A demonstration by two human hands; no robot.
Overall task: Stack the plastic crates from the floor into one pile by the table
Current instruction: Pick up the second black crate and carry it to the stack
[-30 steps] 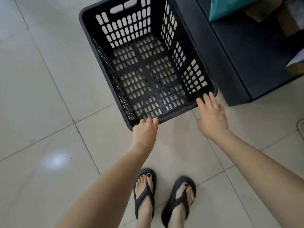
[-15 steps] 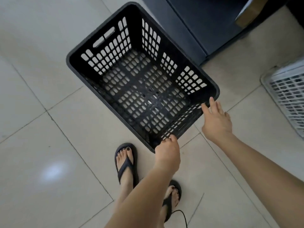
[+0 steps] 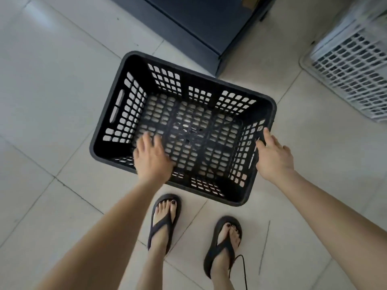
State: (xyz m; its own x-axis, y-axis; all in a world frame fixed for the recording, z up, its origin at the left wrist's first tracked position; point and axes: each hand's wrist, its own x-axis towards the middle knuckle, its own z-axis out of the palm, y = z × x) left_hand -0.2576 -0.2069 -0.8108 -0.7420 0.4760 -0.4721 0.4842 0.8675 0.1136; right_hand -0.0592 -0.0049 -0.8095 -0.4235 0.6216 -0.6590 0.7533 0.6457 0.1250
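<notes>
While the black crate (image 3: 184, 130) is seen from above on the tiled floor (image 3: 52, 84), nothing is found inside it; pale tile shows through its slotted base and walls. A white crate (image 3: 354, 68) is seen at the upper right, well apart from the black one, and its contents cannot be made out because it is blurred and cut off by the frame edge. The black crate's far rim lies just beside the corner of the dark table (image 3: 196, 28). Bare tile is left open to the left of the crate and between the two crates. The left hand (image 3: 151, 158) is held over the near rim with fingers spread, gripping nothing. The right hand (image 3: 274, 158) is laid against the right end wall by the handle slot, fingers extended; whether anything is clasped cannot be told. Two feet in dark sandals (image 3: 163, 222) are placed close to the near rim, and a thin black cable (image 3: 243, 268) is partly hidden behind the right foot.
</notes>
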